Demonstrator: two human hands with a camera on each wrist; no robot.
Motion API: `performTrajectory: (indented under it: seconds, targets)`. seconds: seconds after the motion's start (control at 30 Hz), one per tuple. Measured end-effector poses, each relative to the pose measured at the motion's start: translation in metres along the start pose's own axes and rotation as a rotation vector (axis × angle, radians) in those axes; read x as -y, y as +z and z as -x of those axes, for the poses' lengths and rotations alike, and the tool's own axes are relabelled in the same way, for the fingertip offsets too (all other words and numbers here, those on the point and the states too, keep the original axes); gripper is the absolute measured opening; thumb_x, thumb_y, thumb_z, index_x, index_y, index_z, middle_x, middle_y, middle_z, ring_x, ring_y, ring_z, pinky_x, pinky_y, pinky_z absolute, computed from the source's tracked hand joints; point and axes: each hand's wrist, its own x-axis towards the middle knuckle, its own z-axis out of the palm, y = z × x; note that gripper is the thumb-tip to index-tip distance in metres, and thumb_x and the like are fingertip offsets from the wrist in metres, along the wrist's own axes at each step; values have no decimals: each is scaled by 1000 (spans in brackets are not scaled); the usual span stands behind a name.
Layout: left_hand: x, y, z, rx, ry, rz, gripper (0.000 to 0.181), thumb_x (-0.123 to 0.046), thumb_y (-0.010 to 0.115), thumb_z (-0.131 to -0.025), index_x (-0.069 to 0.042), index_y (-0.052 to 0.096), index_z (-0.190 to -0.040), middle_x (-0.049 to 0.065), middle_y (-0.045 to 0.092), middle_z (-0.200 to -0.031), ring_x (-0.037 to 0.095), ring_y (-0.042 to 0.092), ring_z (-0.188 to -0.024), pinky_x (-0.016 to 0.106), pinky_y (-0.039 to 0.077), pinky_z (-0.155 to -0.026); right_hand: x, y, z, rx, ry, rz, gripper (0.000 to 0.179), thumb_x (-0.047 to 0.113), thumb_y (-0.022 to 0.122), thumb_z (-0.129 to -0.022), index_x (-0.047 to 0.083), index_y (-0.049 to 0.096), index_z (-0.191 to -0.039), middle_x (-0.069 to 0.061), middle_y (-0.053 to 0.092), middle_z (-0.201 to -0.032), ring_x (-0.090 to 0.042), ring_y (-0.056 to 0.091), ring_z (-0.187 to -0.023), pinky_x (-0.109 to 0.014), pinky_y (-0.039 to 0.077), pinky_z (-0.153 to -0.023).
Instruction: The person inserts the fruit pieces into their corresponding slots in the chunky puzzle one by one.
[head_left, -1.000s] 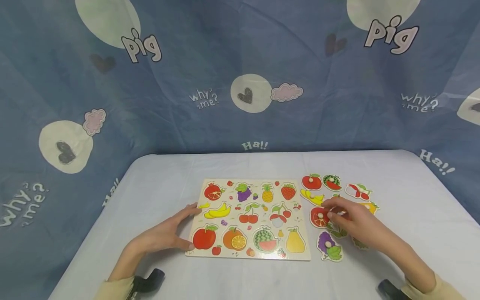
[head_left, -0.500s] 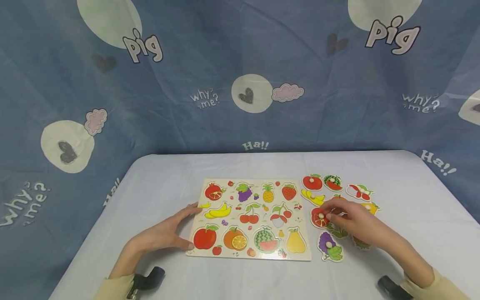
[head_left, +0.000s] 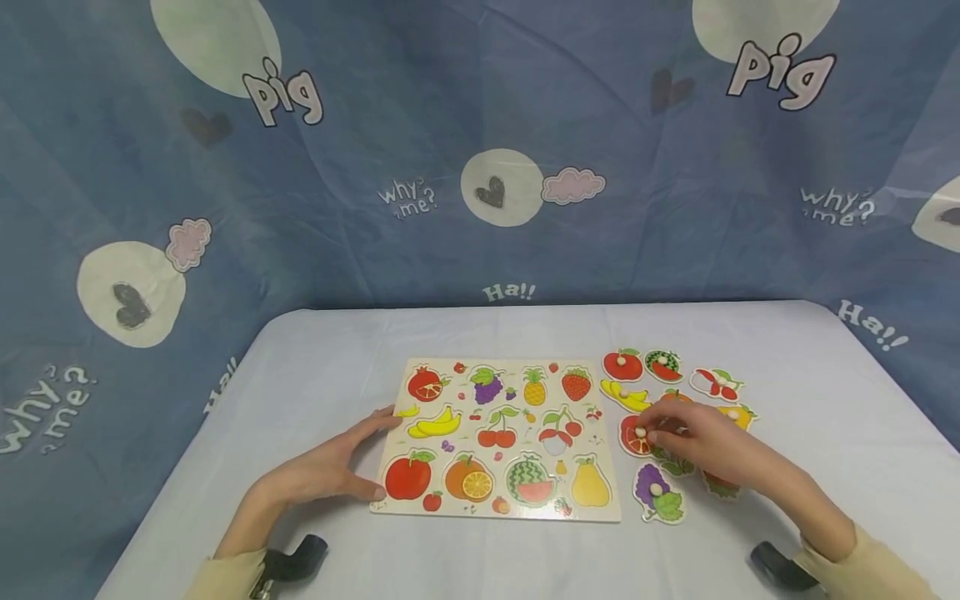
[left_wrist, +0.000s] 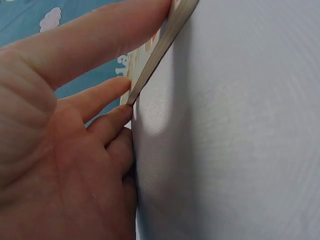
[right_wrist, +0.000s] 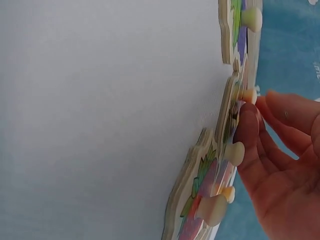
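Observation:
A wooden fruit puzzle board (head_left: 462, 423) lies flat on the white table. My left hand (head_left: 330, 471) is spread along its left edge, thumb at the front corner and index fingertip farther back; the left wrist view shows the fingers touching the board's edge. To the board's right, my right hand (head_left: 697, 433) is bent over the loose knobbed pieces. Its thumb and index fingertips are beside the knob of the pomegranate piece (head_left: 633, 440), which lies flat. In the right wrist view, a knob (right_wrist: 250, 95) stands at the fingertips, with no clear grip on it.
Around the right hand lie an apple piece (head_left: 622, 365), a watermelon piece (head_left: 663, 366), a banana piece (head_left: 624, 395) and a grape piece (head_left: 659, 493). Several others are partly covered by the hand. A patterned blue cloth (head_left: 420, 100) hangs behind the table.
My right hand has shifted slightly, so more of the pomegranate piece's knob and of an orange-coloured piece behind the hand shows. The left hand and the board stay put.

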Motion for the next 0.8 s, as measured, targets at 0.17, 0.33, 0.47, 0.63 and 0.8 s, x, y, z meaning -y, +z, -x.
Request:
performTrajectory:
  seconds: [0.17,0.33,0.47,0.63,0.8]
  targets:
    - [1,0,0,1,1,2,95,-25,87,-70,-23,37,-151,9,16,-163,39,9,-146,72,11,-108,-3,-1,-5,31,-14,-22,18,14,69,-92,15,69,-110,7,64,-96,-9,58,-85,-26,54,-76]
    - [1,0,0,-5,-12,4,94,-25,87,-70,-23,38,-151,10,17,-163,39,11,-146,72,12,-108,-4,1,-12,50,-17,-13,18,13,71,-90,14,71,-108,8,61,-89,-9,56,-79,-24,52,-70]
    - [1,1,0,-4,-16,18,95,-25,87,-70,-22,37,-151,10,17,-163,39,11,-146,72,13,-108,-5,4,-14,44,-4,0,17,14,74,-87,15,72,-104,9,59,-84,-9,54,-76,-24,50,-66]
    - [0,2,0,-8,-24,20,96,-26,87,-70,-22,37,-151,10,17,-163,39,10,-146,71,13,-108,-5,5,-16,41,23,2,14,16,76,-87,17,72,-101,8,58,-81,-10,53,-74,-23,48,-65]
    - [-1,1,-1,-19,-35,-2,95,-27,88,-69,-23,39,-151,10,18,-162,39,12,-146,71,14,-108,-6,7,-19,41,26,-2,11,16,75,-87,17,70,-97,7,58,-80,-10,54,-72,-23,48,-63]
